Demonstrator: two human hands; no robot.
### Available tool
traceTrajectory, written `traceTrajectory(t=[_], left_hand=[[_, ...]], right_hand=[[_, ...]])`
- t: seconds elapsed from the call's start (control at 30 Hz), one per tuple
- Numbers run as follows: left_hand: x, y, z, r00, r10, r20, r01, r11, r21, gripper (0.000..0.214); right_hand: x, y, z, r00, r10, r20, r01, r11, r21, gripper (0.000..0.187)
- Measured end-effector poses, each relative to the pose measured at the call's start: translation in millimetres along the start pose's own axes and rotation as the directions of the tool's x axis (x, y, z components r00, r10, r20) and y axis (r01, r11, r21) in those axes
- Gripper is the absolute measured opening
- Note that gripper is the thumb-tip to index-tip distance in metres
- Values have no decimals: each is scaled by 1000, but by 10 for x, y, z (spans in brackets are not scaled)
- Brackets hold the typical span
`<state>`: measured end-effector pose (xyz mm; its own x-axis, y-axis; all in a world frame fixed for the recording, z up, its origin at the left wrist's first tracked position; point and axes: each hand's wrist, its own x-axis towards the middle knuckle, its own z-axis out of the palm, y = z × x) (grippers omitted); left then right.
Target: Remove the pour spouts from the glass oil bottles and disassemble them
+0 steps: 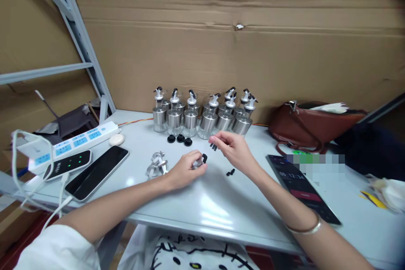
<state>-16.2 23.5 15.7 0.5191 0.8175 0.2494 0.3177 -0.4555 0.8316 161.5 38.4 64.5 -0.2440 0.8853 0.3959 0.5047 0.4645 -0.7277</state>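
Note:
My left hand (189, 168) is closed on a silver pourer spout (198, 163) with a small black flap (204, 158); my fingers cover most of it. Thumb and forefinger of my right hand (229, 145) are pinched together just above some small black pieces (213, 147). Whether anything is in that pinch cannot be made out. Closer to me lie a few more little black parts (230, 172). Left of my left hand is a pile of silver spout pieces (157, 165). Black round stoppers (180, 138) lie in front of the bottles.
Several glass-and-steel bottles (190, 118) with spouts stand against the cardboard. At left are a power strip (76, 141), a phone (97, 173) and a white round case (117, 139). At right lie a tablet (300, 190) showing a timer and a brown bag (310, 122).

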Motion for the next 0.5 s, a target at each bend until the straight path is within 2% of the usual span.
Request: traceTrajectory(t=[0.07, 0.13, 0.2, 0.27, 0.33, 0.4, 0.47, 0.5], left_hand=[[-4, 6, 0, 1000, 7, -19, -7, 1000, -7, 19], [-5, 4, 3, 1000, 6, -25, -7, 1000, -16, 21], [-6, -5, 11, 999, 3, -37, -4, 1000, -28, 26], [-9, -17, 18, 998, -6, -58, 4, 999, -37, 31], [-17, -25, 23, 998, -18, -66, 15, 999, -46, 36], [-25, -25, 22, 998, -31, -50, 28, 997, -67, 38], [-31, -20, 19, 998, -46, -33, 42, 995, -94, 40], [-33, -16, 16, 998, -55, -26, 52, 993, -109, 41]], right_hand=[[138, -71, -92, 994, -50, -92, 36, 989, -143, 25], [333, -117, -209, 971, -155, -184, 112, 968, -224, 9], [577, -134, -338, 935, -249, -252, 185, 950, -251, 21], [852, -135, -455, 901, -288, -325, 179, 929, -325, 16], [1144, -137, -538, 904, -301, -303, 164, 900, -404, 12], [1437, -148, -574, 944, -259, -202, 136, 867, -478, 6], [1716, -157, -569, 990, -124, -74, 63, 830, -555, 6], [1844, -154, -556, 1000, 6, -20, -17, 800, -600, 8]])
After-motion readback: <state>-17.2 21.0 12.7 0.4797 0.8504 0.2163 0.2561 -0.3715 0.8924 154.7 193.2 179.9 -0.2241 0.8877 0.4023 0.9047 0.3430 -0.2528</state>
